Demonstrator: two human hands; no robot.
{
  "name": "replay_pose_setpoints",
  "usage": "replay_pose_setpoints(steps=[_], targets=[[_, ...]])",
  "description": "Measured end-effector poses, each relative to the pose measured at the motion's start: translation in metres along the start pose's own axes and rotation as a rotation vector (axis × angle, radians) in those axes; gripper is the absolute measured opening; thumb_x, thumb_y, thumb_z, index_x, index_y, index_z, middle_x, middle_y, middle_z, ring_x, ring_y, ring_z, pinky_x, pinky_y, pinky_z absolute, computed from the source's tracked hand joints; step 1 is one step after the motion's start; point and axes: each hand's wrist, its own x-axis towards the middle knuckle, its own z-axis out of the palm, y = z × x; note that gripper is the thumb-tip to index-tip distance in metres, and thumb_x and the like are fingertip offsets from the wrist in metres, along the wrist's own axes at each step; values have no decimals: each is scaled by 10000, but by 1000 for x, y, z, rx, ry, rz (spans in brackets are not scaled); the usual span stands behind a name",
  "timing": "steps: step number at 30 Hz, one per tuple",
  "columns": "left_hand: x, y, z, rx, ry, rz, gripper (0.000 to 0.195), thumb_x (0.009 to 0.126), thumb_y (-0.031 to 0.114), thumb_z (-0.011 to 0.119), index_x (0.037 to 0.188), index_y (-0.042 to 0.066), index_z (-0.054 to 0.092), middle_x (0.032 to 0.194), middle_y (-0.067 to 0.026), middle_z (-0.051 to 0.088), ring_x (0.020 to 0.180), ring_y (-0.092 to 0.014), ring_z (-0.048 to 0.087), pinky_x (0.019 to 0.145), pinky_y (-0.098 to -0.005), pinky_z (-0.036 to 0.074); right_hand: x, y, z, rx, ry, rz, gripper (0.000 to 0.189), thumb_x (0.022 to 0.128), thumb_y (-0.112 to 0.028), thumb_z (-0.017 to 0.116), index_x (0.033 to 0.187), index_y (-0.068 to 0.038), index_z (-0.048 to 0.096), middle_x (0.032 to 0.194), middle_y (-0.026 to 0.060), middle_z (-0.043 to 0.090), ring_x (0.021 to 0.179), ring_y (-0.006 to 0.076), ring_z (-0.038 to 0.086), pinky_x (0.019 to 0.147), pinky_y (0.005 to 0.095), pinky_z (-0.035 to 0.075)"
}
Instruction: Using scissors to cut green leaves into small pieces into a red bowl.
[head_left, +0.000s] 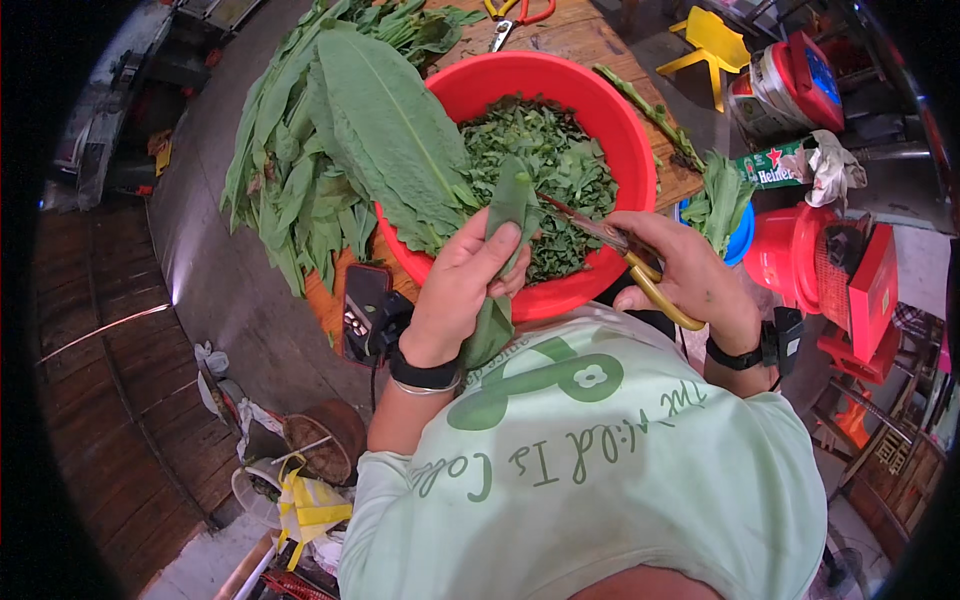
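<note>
A rolled or folded bundle of green leaves (511, 196) is gripped in my left hand (480, 262), above the near part of a red plastic basin (637, 142). My right hand (675, 262) holds scissors with yellow handles (646, 281), their blades close to the upper end of the bundle. Finely cut greens (555, 150) lie in the basin. Large whole leaves (390, 120) rest over the basin's left rim, beside a heap of long leafy stalks (281, 172) at the table's left edge.
The basin stands on a wooden table (600, 41). Beyond it lie scissors with red and yellow handles (504, 31). A phone (365, 311) is near my left wrist. Trimmed stalks (649, 109) lie right of the basin, near a blue bowl (742, 238) holding leaves. A yellow stool (709, 41) stands farther off.
</note>
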Motion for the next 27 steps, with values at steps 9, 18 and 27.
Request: replay_pose_setpoints(steps=[9, 18, 27], targets=[[1, -4, -1, -33, -47, -11, 227, 1022, 248, 494, 1097, 43, 555, 705, 14, 451, 523, -54, 346, 535, -219, 309, -1, -4, 0, 94, -44, 19, 835, 672, -505, 832, 1272, -10, 528, 1041, 146, 620, 900, 282, 613, 792, 365, 492], [2, -6, 6, 200, 121, 69, 219, 1016, 252, 518, 1091, 52, 566, 736, 18, 497, 572, -61, 390, 535, -209, 319, 0, -7, 2, -9, 43, 54, 771, 679, -455, 838, 1248, -29, 539, 976, 151, 622, 833, 292, 628, 732, 381, 505], [5, -14, 15, 166, 111, 82, 215, 1022, 243, 512, 1149, 78, 561, 744, 34, 490, 604, -50, 402, 539, -197, 315, 5, -10, 3, 9, 95, 26, 736, 698, -397, 845, 1255, -31, 533, 973, 149, 621, 823, 282, 620, 731, 373, 504]])
